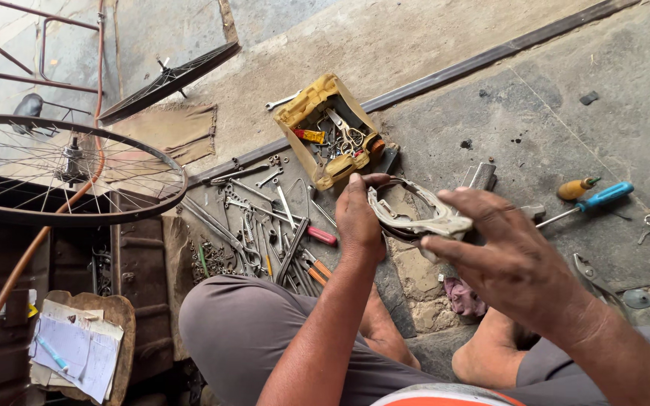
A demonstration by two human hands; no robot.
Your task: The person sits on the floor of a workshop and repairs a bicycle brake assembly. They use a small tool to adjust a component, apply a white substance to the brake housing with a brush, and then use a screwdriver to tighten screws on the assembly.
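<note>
Both hands, left hand [359,218] and right hand [509,259], clamped fingers on a worn bicycle brake caliper [415,214] above the cracked concrete floor [536,105], beside scattered wrenches [265,225], a yellow tool tray [325,128], and a spoked wheel [62,169].

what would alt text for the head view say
Seen from above, a seated person's left hand and right hand hold a worn whitish metal bracket over a concrete floor. Scattered wrenches, a yellow toolbox, a blue-handled screwdriver and a spoked wheel lie around.
</note>
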